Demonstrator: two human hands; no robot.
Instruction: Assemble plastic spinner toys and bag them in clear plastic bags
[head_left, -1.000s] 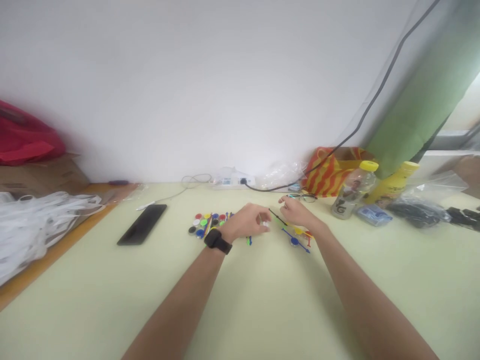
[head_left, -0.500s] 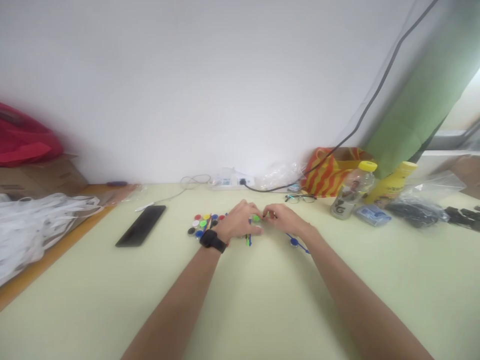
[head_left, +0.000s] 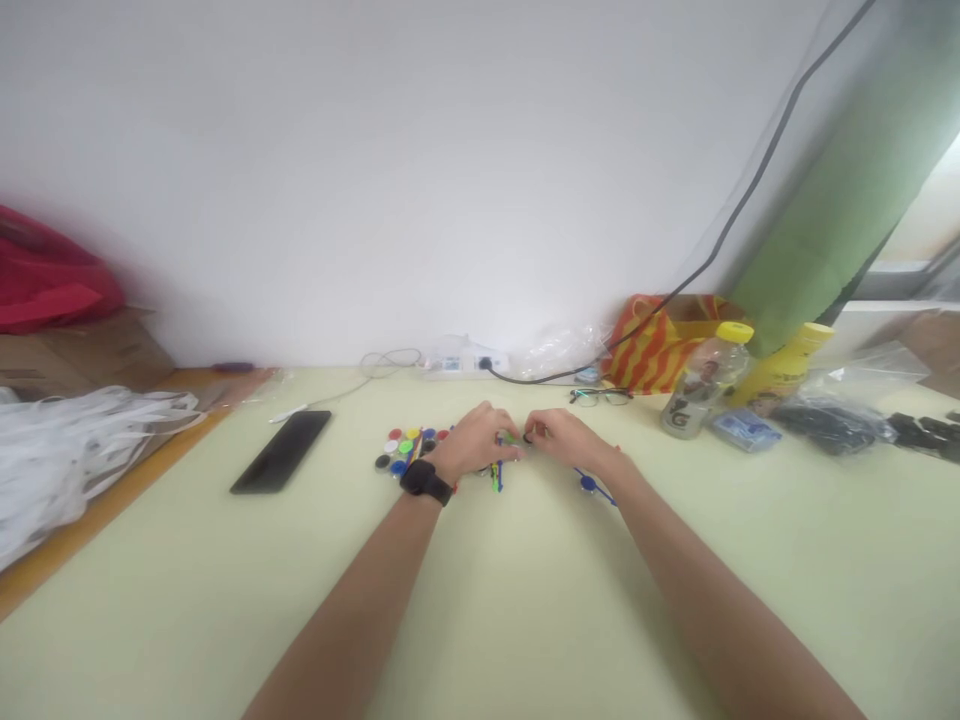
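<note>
A small dark piece (head_left: pixel 528 438) is at the fingertips of the right hand (head_left: pixel 564 436), whose grip is pinched on it over the worktop (head_left: pixel 510 600). Facing it, the left hand (head_left: pixel 474 440) curves near a green piece (head_left: pixel 511 438), finger and thumb parted; whether that grip holds it I cannot tell. Coloured discs (head_left: pixel 406 447) lie just left of the left hand, with a phone (head_left: pixel 281 453) farther out.

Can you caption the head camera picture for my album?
Left hand and right hand close together at a pale table, colourful discs near the black wristband.
</note>
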